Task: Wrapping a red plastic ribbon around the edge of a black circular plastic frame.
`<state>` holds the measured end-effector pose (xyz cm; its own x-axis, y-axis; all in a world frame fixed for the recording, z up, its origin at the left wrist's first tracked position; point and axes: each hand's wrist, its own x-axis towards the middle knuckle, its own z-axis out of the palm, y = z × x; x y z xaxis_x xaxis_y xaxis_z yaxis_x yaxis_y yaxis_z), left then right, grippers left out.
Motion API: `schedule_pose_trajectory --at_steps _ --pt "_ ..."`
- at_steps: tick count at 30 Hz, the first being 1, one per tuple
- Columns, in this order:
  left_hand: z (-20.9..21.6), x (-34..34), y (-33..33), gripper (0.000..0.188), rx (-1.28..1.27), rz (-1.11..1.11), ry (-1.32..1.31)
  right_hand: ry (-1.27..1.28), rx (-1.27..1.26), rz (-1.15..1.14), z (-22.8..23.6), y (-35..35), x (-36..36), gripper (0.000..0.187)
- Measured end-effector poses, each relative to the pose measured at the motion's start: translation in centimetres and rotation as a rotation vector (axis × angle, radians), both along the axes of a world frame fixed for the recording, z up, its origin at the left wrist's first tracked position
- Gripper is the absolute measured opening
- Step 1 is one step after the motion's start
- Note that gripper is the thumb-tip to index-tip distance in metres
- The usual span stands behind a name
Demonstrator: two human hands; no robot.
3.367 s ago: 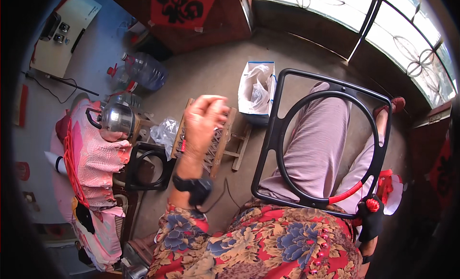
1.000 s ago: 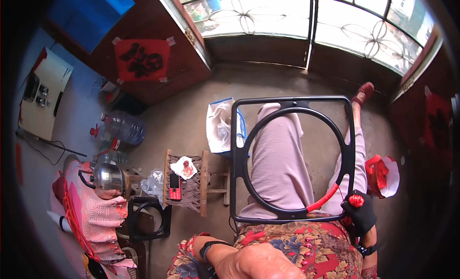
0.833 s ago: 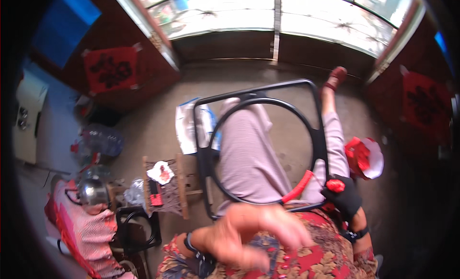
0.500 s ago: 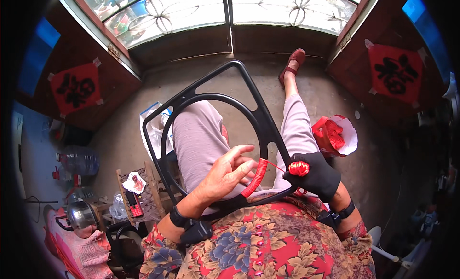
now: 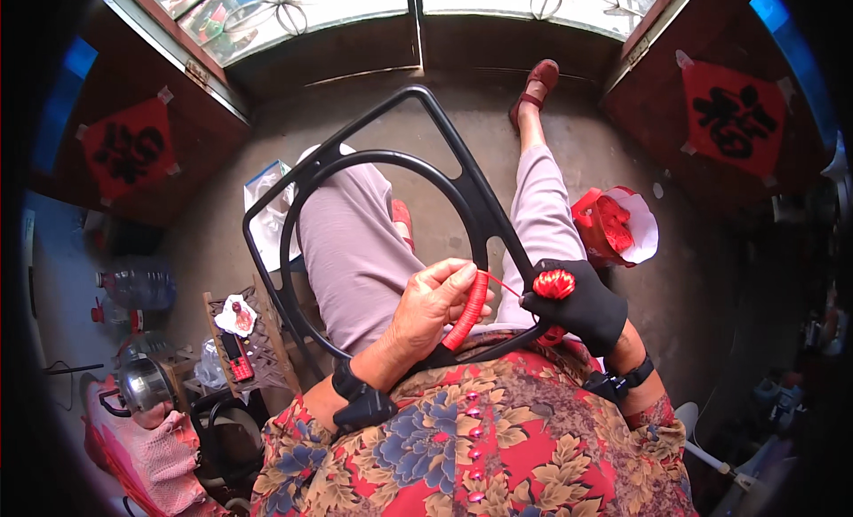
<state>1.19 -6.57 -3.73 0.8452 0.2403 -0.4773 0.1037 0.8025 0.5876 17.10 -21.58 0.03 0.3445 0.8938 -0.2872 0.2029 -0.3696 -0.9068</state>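
Grey floor (image 5: 609, 153) lies beyond the fingers. Left hand (image 5: 426, 308) pinches red cord wrapping (image 5: 466, 314) around black square, ring-centred frame (image 5: 481, 210); black-gloved right hand (image 5: 591, 314) clasps glossy red cord bundle (image 5: 554, 284). Winding, it seems; next turn likely needs tension.

Black characters (image 5: 736, 122), red papers (image 5: 131, 155); left door (image 5: 203, 126), right door (image 5: 653, 99)

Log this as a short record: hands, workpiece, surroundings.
Left hand: bare, thumb and fingers at the upper end of the red cord wrapping
Right hand: black-gloved, closed around a red cord bundle
Workpiece: black square frame with inner ring, partly wrapped
Strand: runs from wrapping toward right hand
Left side: woven-seat stool bearing keypad phone
Right side: red-and-white bag
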Motion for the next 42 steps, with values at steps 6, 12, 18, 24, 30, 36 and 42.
schedule_pose_trajectory --at_steps 6,12,18,24,30,36,42 --pt "-0.7 -0.1 0.6 0.015 -0.07 0.024 -0.078 0.852 0.242 -0.443 -3.3 -3.8 2.1 0.035" --pt "-0.7 0.0 -0.2 0.011 -0.027 0.035 -0.039 0.724 0.433 -0.829 -7.4 -9.0 5.2 0.037" --pt "-0.9 0.0 -0.7 0.013 -0.009 -0.037 -0.05 0.738 0.576 -0.938 -7.8 -9.5 7.3 0.035" --pt "-0.8 0.2 -0.4 0.012 -0.03 -0.029 -0.048 0.416 0.367 -0.727 -11.0 -5.4 7.8 0.03" --pt "-1.4 0.3 -0.4 0.014 -0.094 -0.097 -0.045 0.083 0.346 -0.514 -7.1 5.3 2.2 0.03" --pt "-1.8 -0.5 -0.5 0.025 -0.241 -0.192 -0.035 0.733 0.372 -0.067 -5.0 6.7 0.3 0.038" --pt "-1.7 -0.2 -0.7 0.029 -0.091 -0.111 -0.06 1.09 0.357 -0.004 -2.5 6.7 0.0 0.046"
